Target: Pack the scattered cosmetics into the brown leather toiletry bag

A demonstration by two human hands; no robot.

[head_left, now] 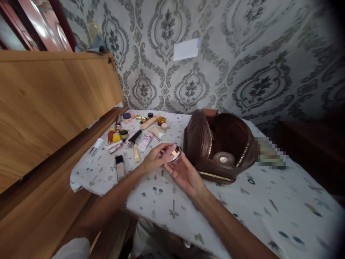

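Between my two hands is a small round cosmetic jar (174, 155), pinkish with a shiny metallic band. My left hand (155, 158) closes on its left side, and my right hand (185, 176) grips it from the lower right with the fingers beneath. Just right of the hands sits a brown leather bag (198, 144), its zipped top gaping so that the dark inside shows. Left of my hands lie a cream tube (136, 154), a white and purple tube (146, 141) and a foundation bottle (120, 169) with a black cap.
More cosmetics spread over the table's left half, among them a white-capped bottle (96, 146), a peach tube (150, 122) and a red-gold jar (161, 121). A wooden panel (54, 86) stands at left. The patterned tablecloth (172, 212) reaches the near edge.
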